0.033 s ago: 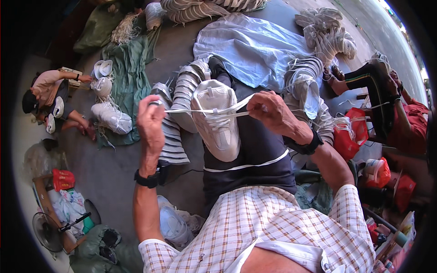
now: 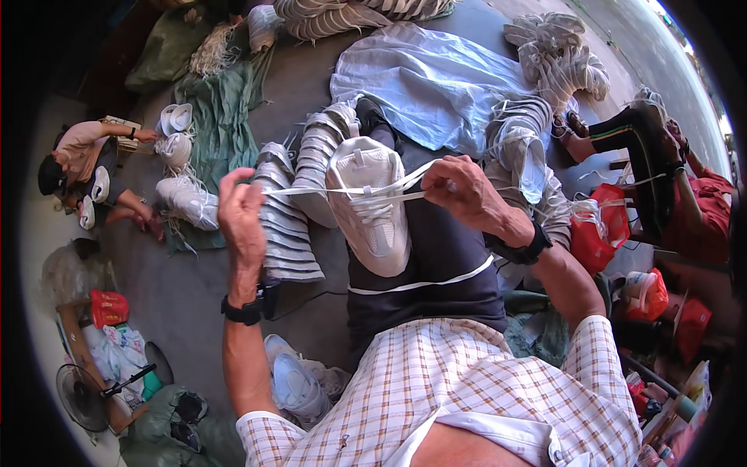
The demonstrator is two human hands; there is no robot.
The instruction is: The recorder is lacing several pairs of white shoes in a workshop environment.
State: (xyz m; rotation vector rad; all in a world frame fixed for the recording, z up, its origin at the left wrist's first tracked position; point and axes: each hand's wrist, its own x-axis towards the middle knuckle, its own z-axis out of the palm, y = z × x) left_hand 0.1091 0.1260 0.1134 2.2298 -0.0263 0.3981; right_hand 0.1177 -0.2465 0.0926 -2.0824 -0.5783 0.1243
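Observation:
A whitish sneaker [image 2: 380,241] rests on my dark-trousered lap, its toe toward me. White shoelace [image 2: 307,190] crosses its upper and stretches out to both sides. My left hand [image 2: 243,216] is left of the shoe, with fingers pinched on one end of the lace. To the right of the shoe, my right hand [image 2: 473,194] grips the other lace strands between thumb and fingers. The strands run nearly taut across the shoe. A separate white cord [image 2: 424,285] lies over my thighs.
Stacked shoes [image 2: 288,226] stand left of my legs, with more shoe stacks [image 2: 517,128] at right. A pale blue sheet [image 2: 428,78] covers the floor ahead. One person [image 2: 82,152] sits far left, another [image 2: 689,183] at right. A fan [image 2: 82,395] stands lower left.
My left hand has moved outward to the left and slightly down, drawing the lace farther from the shoe. My right hand and the shoe stay nearly still.

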